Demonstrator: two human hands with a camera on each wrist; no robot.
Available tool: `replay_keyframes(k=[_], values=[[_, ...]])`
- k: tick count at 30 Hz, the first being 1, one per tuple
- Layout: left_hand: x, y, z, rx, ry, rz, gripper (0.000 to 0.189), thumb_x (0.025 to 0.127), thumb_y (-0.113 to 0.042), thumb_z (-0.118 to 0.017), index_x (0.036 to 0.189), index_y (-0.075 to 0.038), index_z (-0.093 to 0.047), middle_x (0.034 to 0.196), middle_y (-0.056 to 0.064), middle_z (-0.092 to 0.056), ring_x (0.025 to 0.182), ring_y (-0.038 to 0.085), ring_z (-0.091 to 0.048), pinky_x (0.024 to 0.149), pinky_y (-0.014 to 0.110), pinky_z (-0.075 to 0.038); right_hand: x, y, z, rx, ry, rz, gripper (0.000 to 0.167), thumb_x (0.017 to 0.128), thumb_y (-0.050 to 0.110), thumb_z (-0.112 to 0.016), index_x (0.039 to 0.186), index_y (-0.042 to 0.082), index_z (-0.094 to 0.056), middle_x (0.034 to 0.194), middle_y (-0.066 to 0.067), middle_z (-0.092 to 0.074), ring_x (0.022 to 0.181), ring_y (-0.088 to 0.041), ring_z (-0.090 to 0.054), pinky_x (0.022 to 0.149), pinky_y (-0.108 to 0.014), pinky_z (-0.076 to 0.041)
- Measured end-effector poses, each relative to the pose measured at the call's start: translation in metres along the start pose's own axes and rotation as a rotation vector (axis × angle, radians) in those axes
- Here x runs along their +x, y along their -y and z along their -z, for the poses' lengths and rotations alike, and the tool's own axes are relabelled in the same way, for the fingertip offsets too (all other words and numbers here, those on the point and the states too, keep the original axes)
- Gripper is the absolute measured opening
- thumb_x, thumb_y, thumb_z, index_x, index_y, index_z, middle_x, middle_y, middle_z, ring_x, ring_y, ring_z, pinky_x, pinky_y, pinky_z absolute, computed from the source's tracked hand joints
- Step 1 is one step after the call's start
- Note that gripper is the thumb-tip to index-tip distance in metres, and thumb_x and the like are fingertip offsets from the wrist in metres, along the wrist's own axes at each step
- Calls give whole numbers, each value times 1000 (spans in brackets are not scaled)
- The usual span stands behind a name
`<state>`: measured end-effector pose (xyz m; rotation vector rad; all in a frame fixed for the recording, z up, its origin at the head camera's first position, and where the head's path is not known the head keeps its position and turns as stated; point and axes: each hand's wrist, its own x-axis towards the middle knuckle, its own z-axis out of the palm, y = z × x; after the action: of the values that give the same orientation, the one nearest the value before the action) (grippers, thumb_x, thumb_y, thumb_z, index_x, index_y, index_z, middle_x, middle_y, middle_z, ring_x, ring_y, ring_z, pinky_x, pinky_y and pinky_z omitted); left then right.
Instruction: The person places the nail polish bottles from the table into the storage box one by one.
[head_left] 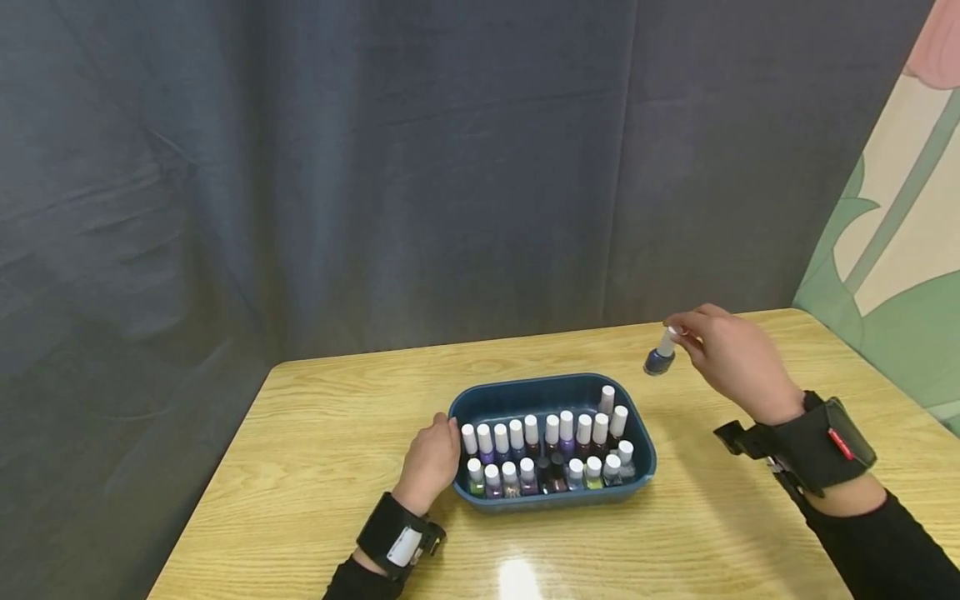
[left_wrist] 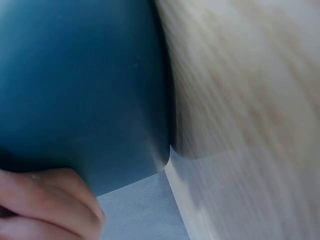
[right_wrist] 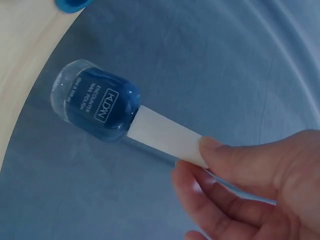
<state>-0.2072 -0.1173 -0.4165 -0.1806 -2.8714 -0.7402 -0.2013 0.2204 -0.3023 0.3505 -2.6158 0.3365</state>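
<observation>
My right hand [head_left: 738,358] pinches a bottle of blue nail polish [head_left: 659,359] by its white cap, between thumb and fingertips. The right wrist view shows the bottle [right_wrist: 102,100] tilted, with white print on the glass. It hangs above the table, to the right of a blue plastic basket [head_left: 652,462]. At the basket's left end, my left hand [head_left: 429,460] grips the rim. The left wrist view has the curled fingers [left_wrist: 55,200] against the basket's wall [left_wrist: 95,100]. Nail polish bottles [head_left: 555,429] stand in rows inside, mostly white-capped, two with black caps.
The basket stands on a wood-grain table [head_left: 337,417]. A dark grey-blue curtain [head_left: 450,183] hangs along the table's back and left edges. On the right is a wall panel [head_left: 900,225] with a green and pink flower pattern.
</observation>
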Motion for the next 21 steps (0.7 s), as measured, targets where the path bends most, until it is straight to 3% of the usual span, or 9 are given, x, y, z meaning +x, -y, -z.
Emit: replay_keyframes(k=[6,15,21], values=[[1,-3,0,-4,-2,-6,25,96,-16,-41,85,4,-52,65,20,-58,66,37,-62,53,43,-45,14,17,-3,24,-9,116,19,79,-1,-66,97,-4,-66,86,-16,-64,70,-25,-60,62,-41,-49],[1,-7,-1,-1,2,-6,24,96,-14,-42,85,4,-51,65,20,-58,65,36,-62,52,42,-45,29,43,-15,49,39,294,22,76,-1,-70,98,1,-67,89,-10,-66,75,-21,-63,70,-37,-52],[1,-8,-3,5,-4,-10,24,96,-15,-42,84,4,-52,64,19,-57,64,35,-62,51,41,-45,29,47,-32,-50,105,464,24,73,6,-75,97,7,-69,89,-4,-67,78,-17,-64,71,-34,-51]])
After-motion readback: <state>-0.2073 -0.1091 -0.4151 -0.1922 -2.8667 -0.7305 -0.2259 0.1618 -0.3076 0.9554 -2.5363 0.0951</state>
